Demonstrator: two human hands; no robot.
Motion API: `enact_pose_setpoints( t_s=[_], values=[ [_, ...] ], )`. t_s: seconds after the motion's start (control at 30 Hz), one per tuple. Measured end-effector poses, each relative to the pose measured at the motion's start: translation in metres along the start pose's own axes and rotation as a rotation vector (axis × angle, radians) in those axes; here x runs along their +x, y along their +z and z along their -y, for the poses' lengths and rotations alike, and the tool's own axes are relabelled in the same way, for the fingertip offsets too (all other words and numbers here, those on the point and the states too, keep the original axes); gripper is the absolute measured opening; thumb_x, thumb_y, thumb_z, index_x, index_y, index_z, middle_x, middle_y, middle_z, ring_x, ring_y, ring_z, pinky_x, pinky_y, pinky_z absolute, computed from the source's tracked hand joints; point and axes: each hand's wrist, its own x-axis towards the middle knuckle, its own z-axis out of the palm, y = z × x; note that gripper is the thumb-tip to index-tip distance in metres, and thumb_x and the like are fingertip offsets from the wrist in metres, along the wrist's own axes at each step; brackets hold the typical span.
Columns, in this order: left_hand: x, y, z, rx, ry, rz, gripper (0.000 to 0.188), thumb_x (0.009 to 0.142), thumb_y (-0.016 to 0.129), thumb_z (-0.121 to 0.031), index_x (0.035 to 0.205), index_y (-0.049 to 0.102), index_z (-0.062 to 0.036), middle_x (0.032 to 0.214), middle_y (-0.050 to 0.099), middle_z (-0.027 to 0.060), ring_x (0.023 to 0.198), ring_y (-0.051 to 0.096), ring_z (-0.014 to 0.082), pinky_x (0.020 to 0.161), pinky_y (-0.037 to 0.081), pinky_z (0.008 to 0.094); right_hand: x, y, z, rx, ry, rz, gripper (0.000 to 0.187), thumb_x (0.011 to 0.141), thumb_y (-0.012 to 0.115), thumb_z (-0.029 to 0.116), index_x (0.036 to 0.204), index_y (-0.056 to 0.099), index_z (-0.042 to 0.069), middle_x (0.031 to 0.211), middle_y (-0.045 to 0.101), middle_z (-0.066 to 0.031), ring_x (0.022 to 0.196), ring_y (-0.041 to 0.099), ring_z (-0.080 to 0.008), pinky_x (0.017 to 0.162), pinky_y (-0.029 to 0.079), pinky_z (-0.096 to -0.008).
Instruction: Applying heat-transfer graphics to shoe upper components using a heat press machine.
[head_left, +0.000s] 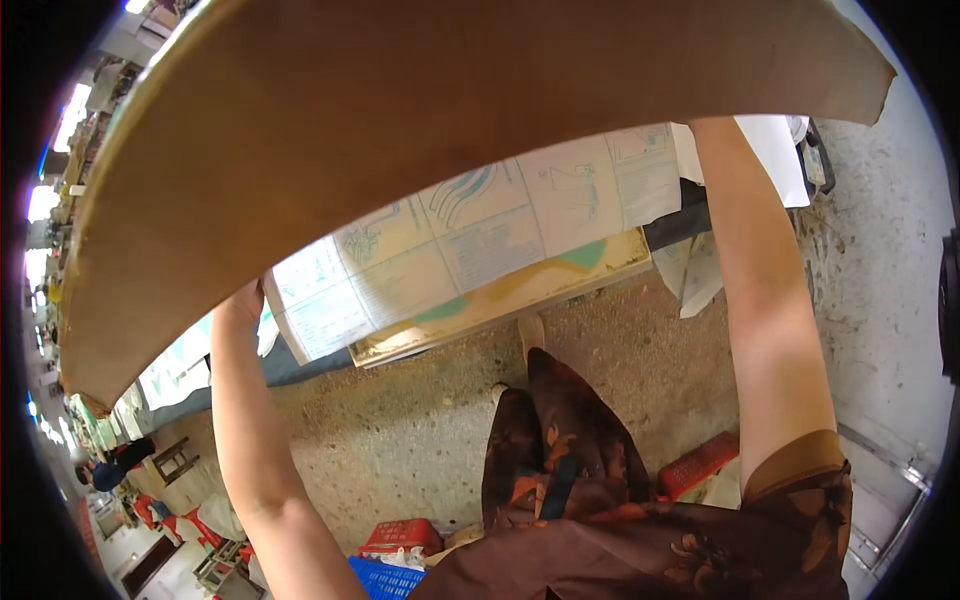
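Observation:
A large plain brown sheet [480, 80], which looks like cardboard, spans the top of the head view close to me. My left arm reaches up on the left. My left hand [240, 302] is partly covered by the sheet's lower edge, beside a printed paper sheet's left corner, and its fingers are hidden. On the right my other forearm [760, 240] rises to the same edge, and my right hand is out of sight behind the brown sheet. Below it, the white printed paper [490, 240] with blue-green drawings and text panels lies on a stack with a yellowish edge [510, 300].
A dark cloth [685, 215] and loose papers [700, 275] lie beside the stack. Speckled floor [390, 430] runs beneath. Red baskets [700, 465] and a blue basket [385, 578] sit near my legs. A whitish wall [880, 250] stands at right; a person [110, 470] is far left.

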Motion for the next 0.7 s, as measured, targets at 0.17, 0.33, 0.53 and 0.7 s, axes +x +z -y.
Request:
enact_pose_setpoints(
  t_s=[0.17,0.33,0.53,0.7],
  values=[
    [-0.036,0.027,-0.033,0.241,-0.136,0.108,0.051,0.097,0.056,-0.047,0.131,0.053,-0.0090,0.091,0.061,0.0014,0.077,0.057,0.0112,0.071,0.051,0.0269,0.001,-0.022,-0.023,-0.187,-0.152,-0.036,0.062,0.087,0.062,0.062,0.120,0.065,0.009,0.100,0.068,-0.0077,0.090,0.063,-0.0140,0.079,0.051,-0.0276],
    [-0.059,0.010,-0.028,0.268,-0.269,0.251,0.047,0.095,0.059,-0.049,0.122,0.059,-0.0107,0.087,0.059,0.0004,0.076,0.059,0.0128,0.073,0.052,0.0280,-0.020,-0.025,-0.035,-0.227,-0.107,-0.014,0.062,0.087,0.058,0.065,0.115,0.067,0.011,0.098,0.068,-0.0047,0.089,0.064,-0.0144,0.080,0.050,-0.0282],
    [-0.079,0.007,-0.022,0.363,-0.306,0.267,0.036,0.092,0.067,-0.035,0.119,0.061,-0.0113,0.090,0.064,-0.0002,0.080,0.063,0.0128,0.076,0.053,0.0289,-0.039,-0.037,-0.047,-0.264,-0.054,0.113,0.054,0.088,0.061,0.059,0.113,0.067,0.011,0.101,0.070,-0.0036,0.090,0.065,-0.0133,0.088,0.049,-0.0322],
    [-0.078,0.002,-0.036,0.224,-0.221,0.259,0.033,0.091,0.067,-0.021,0.121,0.059,-0.0087,0.103,0.069,0.0030,0.086,0.066,0.0135,0.078,0.054,0.0303,-0.031,-0.044,-0.042,-0.111,-0.128,0.106,0.040,0.085,0.071,0.045,0.105,0.069,0.010,0.097,0.070,-0.0039,0.089,0.066,-0.0142,0.087,0.050,-0.0283]
  ],
)
